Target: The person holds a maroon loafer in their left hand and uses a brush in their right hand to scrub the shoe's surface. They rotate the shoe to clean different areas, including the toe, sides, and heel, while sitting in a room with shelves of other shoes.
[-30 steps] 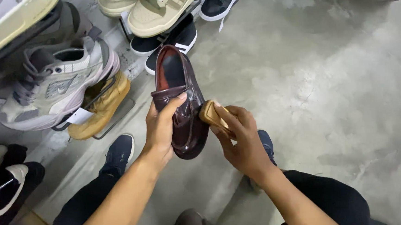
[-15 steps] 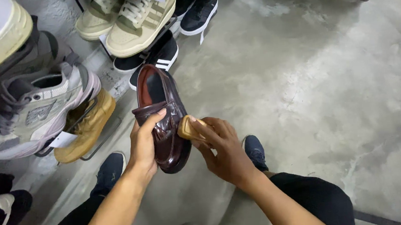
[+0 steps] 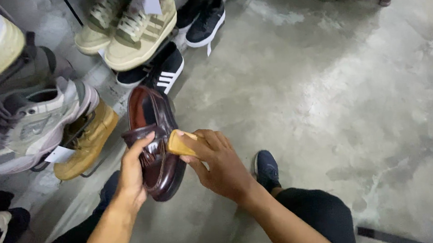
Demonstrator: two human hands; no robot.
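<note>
A person crouched over a concrete floor holds a dark burgundy loafer in the left hand, the grip closed around the shoe's vamp with the thumb across its tassel, toe pointing back toward the body and heel opening facing away. The right hand has its grip shut on a tan wooden brush, pressed against the loafer's right side just beside the left thumb. Left of the left grip, a grey sneaker and a mustard-yellow boot sit on a rack, a white tag hanging between them. Beyond both grips, beige lace-up sneakers and black shoes with white stripes line the floor's edge. Below the right grip, the person's navy sneaker rests on the floor.
</note>
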